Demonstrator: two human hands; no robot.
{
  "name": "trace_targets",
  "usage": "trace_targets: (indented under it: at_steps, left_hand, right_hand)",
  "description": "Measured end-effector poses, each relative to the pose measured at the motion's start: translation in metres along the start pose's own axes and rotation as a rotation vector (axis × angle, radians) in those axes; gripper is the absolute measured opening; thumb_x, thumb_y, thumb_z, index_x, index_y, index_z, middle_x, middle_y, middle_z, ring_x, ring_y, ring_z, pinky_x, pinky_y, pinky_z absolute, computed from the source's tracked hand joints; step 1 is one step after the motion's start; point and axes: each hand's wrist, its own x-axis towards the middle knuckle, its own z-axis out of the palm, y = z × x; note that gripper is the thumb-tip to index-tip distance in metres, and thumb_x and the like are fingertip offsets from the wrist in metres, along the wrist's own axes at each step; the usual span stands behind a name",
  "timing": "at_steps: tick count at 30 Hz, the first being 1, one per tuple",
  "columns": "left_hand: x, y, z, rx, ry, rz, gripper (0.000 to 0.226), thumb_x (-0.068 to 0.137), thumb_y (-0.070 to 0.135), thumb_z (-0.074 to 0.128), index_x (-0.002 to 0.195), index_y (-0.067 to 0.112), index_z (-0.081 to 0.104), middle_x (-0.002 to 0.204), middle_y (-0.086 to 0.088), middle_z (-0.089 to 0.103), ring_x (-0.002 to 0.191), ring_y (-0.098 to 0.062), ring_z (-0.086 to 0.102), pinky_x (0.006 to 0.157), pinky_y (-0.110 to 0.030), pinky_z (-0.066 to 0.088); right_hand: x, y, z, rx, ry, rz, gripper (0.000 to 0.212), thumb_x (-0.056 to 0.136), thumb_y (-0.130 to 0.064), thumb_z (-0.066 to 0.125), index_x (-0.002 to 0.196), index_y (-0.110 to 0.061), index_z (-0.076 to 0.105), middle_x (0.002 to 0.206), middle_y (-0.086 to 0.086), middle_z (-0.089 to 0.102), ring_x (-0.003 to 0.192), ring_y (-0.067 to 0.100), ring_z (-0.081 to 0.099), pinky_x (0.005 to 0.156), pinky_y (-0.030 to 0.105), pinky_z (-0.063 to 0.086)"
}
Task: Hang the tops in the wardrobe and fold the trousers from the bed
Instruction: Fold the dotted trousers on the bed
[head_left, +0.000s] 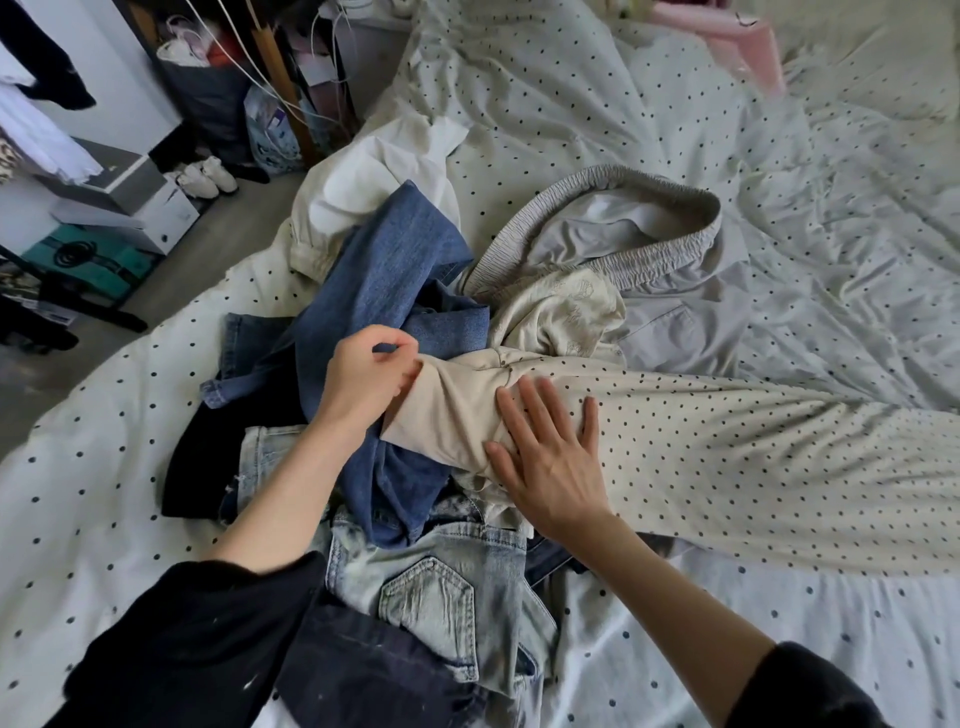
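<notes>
- Left hand (366, 376): fingers curled, pinching the edge of a beige garment (447, 421) at its bunched end; forearm in a pushed-up black sleeve (171, 639)
- Right hand (545, 457): flat, fingers straight and spread, pressing down on the beige garment just beside the left hand; gripping nothing
- Beige garment: lies on top of the clothes pile in the middle of the bed (779, 130), partly under a fold of the dotted cover (753, 467)
- Blue jeans (384, 270): crumpled under and behind the left hand, touching the beige garment
- Pale washed jeans (441, 597): nearest the person, pocket up, below both hands
- Dark garment (202, 467): left of the pile, under the denim
- Grey trousers (649, 260): elastic waistband open, behind the beige garment
- Cream top (363, 192): far side of the pile, by the bed's left edge
- Shoes (208, 179) and boxes (119, 208): on the floor to the left, well apart from the bed
</notes>
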Motion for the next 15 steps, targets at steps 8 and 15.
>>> trace_targets:
  at_steps: [8, 15]
  left_hand:
    - [-0.006, -0.023, 0.0, 0.107, 0.109, -0.123, 0.03, 0.084, 0.025, 0.067, 0.111, 0.014, 0.06, 0.087, 0.005, 0.062, 0.098, -0.023, 0.061, 0.088, -0.034, 0.048]
    - [-0.005, -0.027, 0.009, 0.406, -0.031, -0.205, 0.05, 0.075, 0.047, 0.071, 0.107, 0.01, 0.062, 0.099, -0.003, 0.066, 0.1, -0.024, 0.06, 0.091, -0.042, 0.047]
  right_hand:
    - [0.016, 0.004, -0.006, 0.02, -0.005, -0.002, 0.074, 0.083, -0.063, -0.01, 0.15, -0.033, 0.0, 0.159, 0.001, -0.007, 0.142, 0.014, -0.019, 0.112, 0.053, -0.016]
    - [0.01, 0.002, -0.005, 0.011, -0.022, 0.008, 0.064, 0.089, -0.051, -0.006, 0.144, -0.022, -0.019, 0.159, -0.001, -0.008, 0.144, 0.017, -0.016, 0.114, 0.051, -0.012]
